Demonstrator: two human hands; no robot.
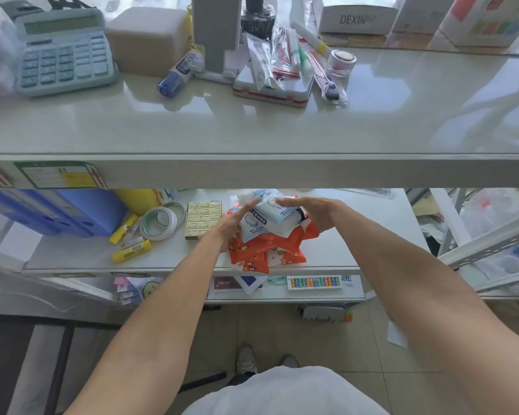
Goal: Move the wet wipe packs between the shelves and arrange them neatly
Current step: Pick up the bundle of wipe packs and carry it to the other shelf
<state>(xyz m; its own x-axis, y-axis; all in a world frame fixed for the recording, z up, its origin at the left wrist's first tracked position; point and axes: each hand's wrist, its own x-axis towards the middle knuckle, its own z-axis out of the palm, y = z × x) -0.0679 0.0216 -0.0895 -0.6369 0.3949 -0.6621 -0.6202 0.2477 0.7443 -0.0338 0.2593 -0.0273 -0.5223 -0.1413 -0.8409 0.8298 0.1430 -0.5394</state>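
Observation:
A loose heap of wet wipe packs lies on the middle shelf (357, 250). Orange packs (264, 253) form the bottom of the heap and light blue and white packs (270, 217) lie on top. My left hand (232, 224) presses flat against the heap's left side. My right hand (309, 211) cups the top and right side of the blue packs. Both hands clasp the heap between them, fingers extended. The top shelf (252, 130) above holds no wipe packs that I can see.
On the middle shelf, left of the heap, are a box of erasers (203, 219), tape rolls (159, 221), yellow glue sticks (131, 250) and blue file boxes (57, 211). The top shelf holds a calculator (63, 52), pens and boxes. A lower shelf carries a small abacus (313, 282).

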